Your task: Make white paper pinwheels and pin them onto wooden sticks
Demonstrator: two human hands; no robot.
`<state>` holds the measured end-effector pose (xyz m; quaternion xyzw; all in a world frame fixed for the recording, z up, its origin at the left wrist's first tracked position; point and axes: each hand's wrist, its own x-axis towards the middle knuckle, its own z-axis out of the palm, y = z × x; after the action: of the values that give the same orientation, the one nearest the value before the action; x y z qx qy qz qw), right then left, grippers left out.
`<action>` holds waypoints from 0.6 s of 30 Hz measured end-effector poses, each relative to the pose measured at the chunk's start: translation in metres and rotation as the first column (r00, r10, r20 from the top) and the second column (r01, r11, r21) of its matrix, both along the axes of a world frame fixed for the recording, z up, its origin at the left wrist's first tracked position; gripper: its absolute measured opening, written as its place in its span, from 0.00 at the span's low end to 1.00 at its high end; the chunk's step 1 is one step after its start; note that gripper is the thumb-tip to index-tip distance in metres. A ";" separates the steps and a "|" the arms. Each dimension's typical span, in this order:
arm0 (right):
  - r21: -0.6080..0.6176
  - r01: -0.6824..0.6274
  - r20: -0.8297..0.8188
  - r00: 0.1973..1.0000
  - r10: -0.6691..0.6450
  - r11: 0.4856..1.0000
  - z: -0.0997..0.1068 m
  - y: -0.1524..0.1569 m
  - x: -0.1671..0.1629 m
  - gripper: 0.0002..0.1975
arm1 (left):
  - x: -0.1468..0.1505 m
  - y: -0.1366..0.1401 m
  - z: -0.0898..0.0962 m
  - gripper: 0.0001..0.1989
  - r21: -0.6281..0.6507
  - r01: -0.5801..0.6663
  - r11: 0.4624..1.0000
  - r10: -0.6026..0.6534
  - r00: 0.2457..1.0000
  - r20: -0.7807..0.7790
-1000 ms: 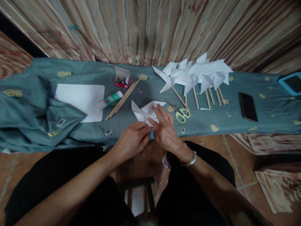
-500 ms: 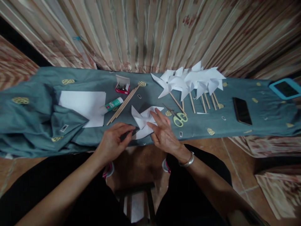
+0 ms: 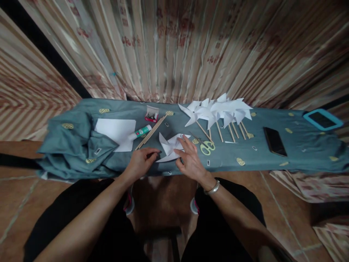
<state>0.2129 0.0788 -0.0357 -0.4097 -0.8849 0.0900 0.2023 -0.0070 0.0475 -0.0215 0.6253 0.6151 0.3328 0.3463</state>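
A white paper pinwheel (image 3: 169, 146) with folded blades lies near the front edge of the cloth. My right hand (image 3: 190, 160) rests over its right side, fingers spread across the folds and holding it down. At the pinwheel's left edge, my left hand (image 3: 142, 162) has thumb and forefinger pinched together. A tiny dark thing seems to show at those fingertips, too small to name. Several thin wooden sticks (image 3: 151, 133) lie beyond the left hand. Right of the pinwheel are scissors (image 3: 207, 147) with green handles.
The cloth-covered table (image 3: 223, 156) holds a stack of white paper (image 3: 116, 131), a glue stick (image 3: 143, 131) and a small red box (image 3: 151, 115) of metal pins. Several finished pinwheels (image 3: 215, 111) on sticks lie behind. A phone (image 3: 275, 141) and a blue-framed tablet (image 3: 323, 119) are at right.
The camera view has shifted, so the table sits lower and looks farther off. Both hands keep nearly the same pose at the pinwheel, the left still pinched.
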 end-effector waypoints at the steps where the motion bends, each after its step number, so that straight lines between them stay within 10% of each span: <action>1: -0.006 0.009 -0.004 1.000 -0.010 1.000 0.000 0.000 0.000 0.17 | 0.002 0.001 -0.002 0.12 -0.038 -0.033 0.999 0.036 0.996 0.078; 9: -0.033 0.021 -0.063 0.998 -0.023 0.999 -0.002 0.002 0.001 0.17 | 0.023 0.000 0.004 0.13 -0.471 -0.095 0.877 0.427 0.604 0.673; 18: -0.031 0.013 -0.068 0.998 -0.015 0.999 0.000 0.003 0.002 0.17 | 0.031 0.003 0.004 0.12 -0.487 -0.090 0.868 0.444 0.579 0.684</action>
<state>0.2153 0.0816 -0.0359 -0.4158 -0.8731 0.1160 0.2266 0.0241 0.0506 -0.0172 0.2309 0.5469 0.4856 0.6417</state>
